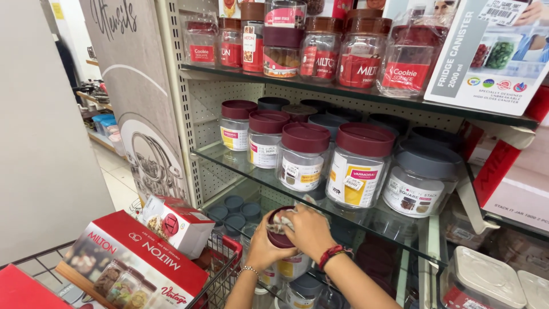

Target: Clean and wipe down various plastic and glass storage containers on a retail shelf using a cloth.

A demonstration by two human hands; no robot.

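The right hand [309,229] presses a cloth [280,220], fingers curled over it, onto the maroon lid of a jar [286,252]; the left hand [264,247] wraps the jar's side. The jar is held just below the glass shelf [251,171]. Wiping works best with the jar gripped steady. A cart [220,269] stands left of the jar.

On the middle glass shelf [240,166] stand four maroon-lidded jars [359,163] in front and one grey-lidded jar [422,180]. Two red boxes [143,257] lie in the trolley [226,269]. Two hands [311,232] grip one jar [280,237].
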